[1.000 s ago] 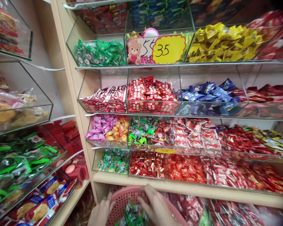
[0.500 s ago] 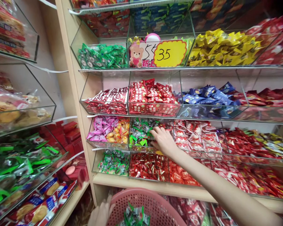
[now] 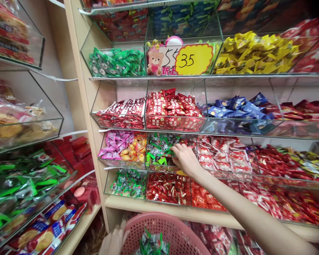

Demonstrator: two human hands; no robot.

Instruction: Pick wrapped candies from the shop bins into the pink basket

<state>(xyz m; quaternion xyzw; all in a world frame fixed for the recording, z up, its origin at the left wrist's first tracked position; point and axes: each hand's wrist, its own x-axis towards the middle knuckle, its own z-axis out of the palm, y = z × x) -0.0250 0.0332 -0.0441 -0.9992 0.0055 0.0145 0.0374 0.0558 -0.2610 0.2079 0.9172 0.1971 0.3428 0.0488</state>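
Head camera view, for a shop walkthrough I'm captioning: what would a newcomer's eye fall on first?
A yellow scalloped price sign reading 35 stands out at top centre, beside a cartoon bear card. In the middle, the right hand reaches into a clear bin of green-and-silver sweets. Low down, the left hand holds the rim of a pink plastic basket with green-wrapped sweets inside.

basket [image 3: 159,221]: pink lattice | candies [image 3: 152,245]: green-and-silver wrappers | price tag [image 3: 193,59]: yellow, black digits
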